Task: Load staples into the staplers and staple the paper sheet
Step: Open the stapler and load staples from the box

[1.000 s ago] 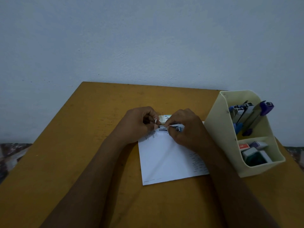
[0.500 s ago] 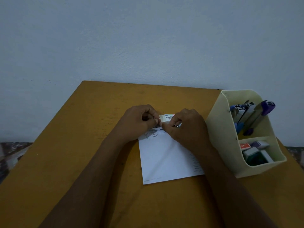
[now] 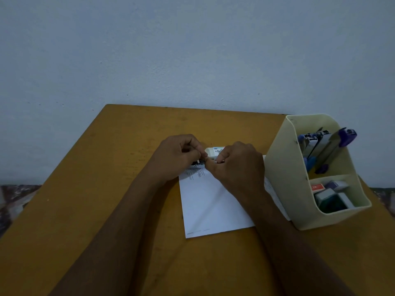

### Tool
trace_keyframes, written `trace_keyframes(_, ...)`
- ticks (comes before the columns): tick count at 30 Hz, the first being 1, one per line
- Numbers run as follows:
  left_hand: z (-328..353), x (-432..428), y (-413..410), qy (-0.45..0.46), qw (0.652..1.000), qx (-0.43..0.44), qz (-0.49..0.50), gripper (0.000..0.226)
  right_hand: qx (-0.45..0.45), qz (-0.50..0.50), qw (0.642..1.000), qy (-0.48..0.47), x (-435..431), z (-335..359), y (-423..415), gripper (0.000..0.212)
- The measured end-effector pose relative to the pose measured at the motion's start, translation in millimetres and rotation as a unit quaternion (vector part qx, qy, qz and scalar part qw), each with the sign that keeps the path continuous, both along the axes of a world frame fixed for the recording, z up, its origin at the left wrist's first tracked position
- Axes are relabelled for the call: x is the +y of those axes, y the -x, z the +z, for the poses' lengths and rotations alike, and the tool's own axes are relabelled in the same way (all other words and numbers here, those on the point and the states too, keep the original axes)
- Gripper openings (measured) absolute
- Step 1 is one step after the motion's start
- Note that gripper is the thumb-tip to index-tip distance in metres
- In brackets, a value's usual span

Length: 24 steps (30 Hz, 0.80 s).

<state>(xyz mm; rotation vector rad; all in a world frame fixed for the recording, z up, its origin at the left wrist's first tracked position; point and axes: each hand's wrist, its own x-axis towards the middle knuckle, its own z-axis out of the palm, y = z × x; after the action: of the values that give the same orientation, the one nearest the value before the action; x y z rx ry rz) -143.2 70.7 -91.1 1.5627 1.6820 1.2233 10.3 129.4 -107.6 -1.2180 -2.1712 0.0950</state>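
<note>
L hand (image 3: pixel 179 157) & R hand (image 3: pixel 237 165) have curled fingers, tips meeting to pinch a small, mostly hidden item (image 3: pixel 197 164) over the top edge of the paper (image 3: pixel 213 206), w/ a white box (image 3: pixel 213 151) just behind on the table (image 3: pixel 106 189). At the R stands a cream organizer (image 3: pixel 282 178). Its back section holds a blue stapler (image 3: pixel 310 162) & a purple stapler (image 3: pixel 347 136), and its front section holds small boxes (image 3: pixel 329 197).

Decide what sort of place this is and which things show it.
Probably a home or office work desk: a wooden table against a plain wall, a cream desk organiser holding staplers and small boxes, and a printed paper sheet.
</note>
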Motion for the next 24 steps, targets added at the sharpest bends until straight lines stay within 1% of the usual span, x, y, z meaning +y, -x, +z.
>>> trace_keyframes(5, -0.4, 0.0, 0.4, 0.001, 1.000, 0.002, -0.002, 0.015, 0.014, -0.009, 1.000, -0.001, -2.7, -0.7, 0.8, 0.060)
trace_keyframes(12, -0.1, -0.2, -0.2, 0.000, 1.000, 0.013, 0.001, 0.016, 0.006, -0.029, 1.000, -0.009, -5.9, 0.9, 1.6, 0.054)
trace_keyframes(18, 0.3, -0.1, -0.9, 0.005, 1.000, 0.012, 0.001, 0.017, -0.004, -0.023, 1.000, -0.015, -5.0, -2.1, 1.8, 0.062)
trace_keyframes(21, 1.3, -0.7, -1.4, 0.003, 1.000, 0.010, 0.002, 0.018, 0.006, -0.011, 1.000, -0.022, -2.1, -4.5, -0.1, 0.052)
trace_keyframes(24, 1.4, -1.1, -1.0, 0.007, 1.000, 0.006, 0.007, 0.017, 0.043, 0.020, 0.999, -0.019, 0.4, -6.4, -3.7, 0.033)
